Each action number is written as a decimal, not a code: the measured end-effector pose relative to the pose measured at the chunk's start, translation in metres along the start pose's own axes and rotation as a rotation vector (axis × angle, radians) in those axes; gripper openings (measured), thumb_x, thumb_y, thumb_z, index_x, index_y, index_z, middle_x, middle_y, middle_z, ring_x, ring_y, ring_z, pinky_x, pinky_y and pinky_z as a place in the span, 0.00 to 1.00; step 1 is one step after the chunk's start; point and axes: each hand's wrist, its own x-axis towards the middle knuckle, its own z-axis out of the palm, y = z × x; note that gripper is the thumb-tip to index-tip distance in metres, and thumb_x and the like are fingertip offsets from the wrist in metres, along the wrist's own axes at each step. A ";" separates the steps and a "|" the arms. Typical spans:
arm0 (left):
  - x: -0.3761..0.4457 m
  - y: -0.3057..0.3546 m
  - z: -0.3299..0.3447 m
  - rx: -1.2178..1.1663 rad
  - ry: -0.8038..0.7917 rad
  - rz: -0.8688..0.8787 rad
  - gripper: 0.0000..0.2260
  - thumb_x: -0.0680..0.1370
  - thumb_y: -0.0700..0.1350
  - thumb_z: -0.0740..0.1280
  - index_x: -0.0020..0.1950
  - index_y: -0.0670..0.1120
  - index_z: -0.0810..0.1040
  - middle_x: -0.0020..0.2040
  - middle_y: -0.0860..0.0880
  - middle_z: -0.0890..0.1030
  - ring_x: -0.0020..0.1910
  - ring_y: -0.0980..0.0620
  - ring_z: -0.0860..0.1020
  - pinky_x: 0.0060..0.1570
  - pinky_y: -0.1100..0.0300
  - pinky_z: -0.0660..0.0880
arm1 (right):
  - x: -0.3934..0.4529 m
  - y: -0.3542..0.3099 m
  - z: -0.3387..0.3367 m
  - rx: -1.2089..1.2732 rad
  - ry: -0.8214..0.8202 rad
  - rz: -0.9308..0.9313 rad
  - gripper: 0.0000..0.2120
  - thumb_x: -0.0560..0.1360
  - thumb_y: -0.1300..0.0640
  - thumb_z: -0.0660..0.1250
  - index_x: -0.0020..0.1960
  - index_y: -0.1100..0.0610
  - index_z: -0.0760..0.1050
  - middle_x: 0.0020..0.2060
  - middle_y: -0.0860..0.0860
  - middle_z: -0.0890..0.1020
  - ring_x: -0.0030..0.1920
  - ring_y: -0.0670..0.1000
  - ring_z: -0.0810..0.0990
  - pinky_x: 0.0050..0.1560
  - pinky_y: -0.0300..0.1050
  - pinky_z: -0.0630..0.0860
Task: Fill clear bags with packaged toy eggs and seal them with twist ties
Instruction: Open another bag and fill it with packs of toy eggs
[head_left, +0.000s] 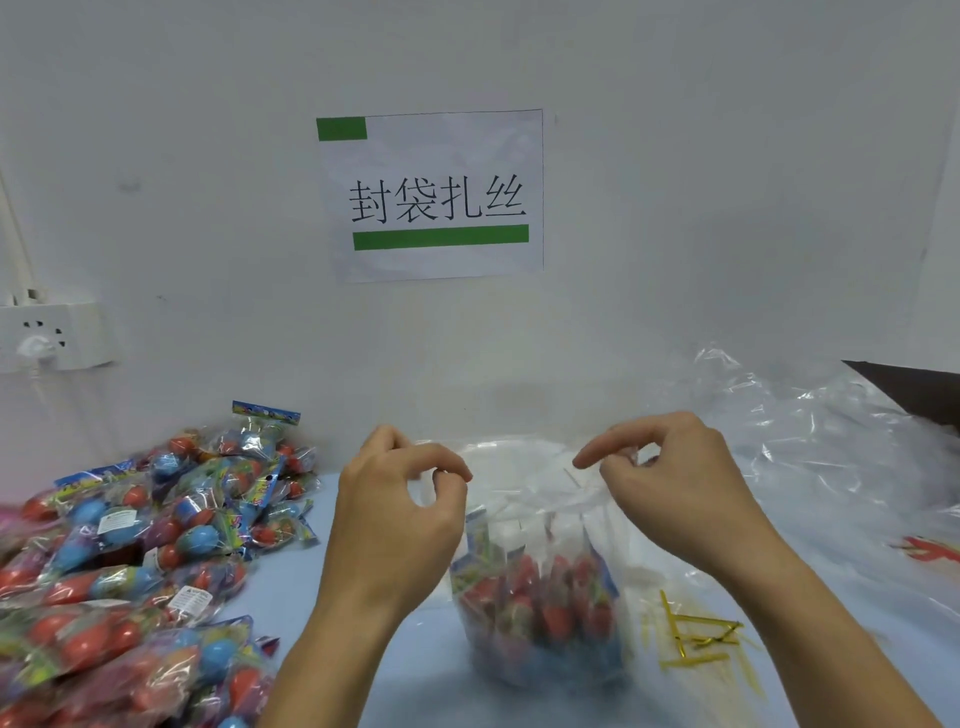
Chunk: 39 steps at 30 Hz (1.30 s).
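Left side was blocked by the egg pack pile (140, 561), right by loose clear bags (810, 441). Open table strip (291, 587) ran between pile and filled bag (540, 597); twist ties (696, 636) lay just right of it.

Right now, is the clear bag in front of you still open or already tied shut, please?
Open: the clear bag stands upright, its mouth held spread between left hand and right hand; twist ties lie beside it.

I face a pale grey wall (675, 156) with a paper sign (436, 195) bearing green bars and black characters. A white socket (49, 335) sits at its left, above my light blue table (311, 587). The light is soft and even.
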 end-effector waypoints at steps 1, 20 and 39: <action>0.000 0.001 0.000 -0.086 -0.011 -0.016 0.17 0.74 0.34 0.66 0.33 0.53 0.84 0.33 0.53 0.75 0.33 0.61 0.72 0.33 0.74 0.66 | 0.000 -0.002 0.000 0.047 0.016 -0.014 0.20 0.73 0.66 0.62 0.35 0.46 0.86 0.34 0.41 0.83 0.20 0.47 0.72 0.24 0.31 0.69; -0.009 -0.037 0.012 -0.400 -0.704 -0.320 0.51 0.53 0.62 0.83 0.72 0.58 0.64 0.56 0.76 0.76 0.54 0.77 0.75 0.52 0.75 0.73 | 0.011 0.015 -0.003 0.553 0.058 0.180 0.12 0.78 0.68 0.67 0.46 0.56 0.86 0.44 0.58 0.87 0.43 0.53 0.88 0.51 0.44 0.81; -0.008 -0.025 0.043 -0.528 -0.306 -0.237 0.03 0.79 0.42 0.70 0.47 0.45 0.84 0.43 0.50 0.86 0.44 0.55 0.85 0.43 0.69 0.77 | -0.006 0.035 0.035 0.052 -0.591 -0.007 0.27 0.64 0.36 0.75 0.61 0.33 0.71 0.53 0.36 0.83 0.47 0.38 0.84 0.52 0.35 0.80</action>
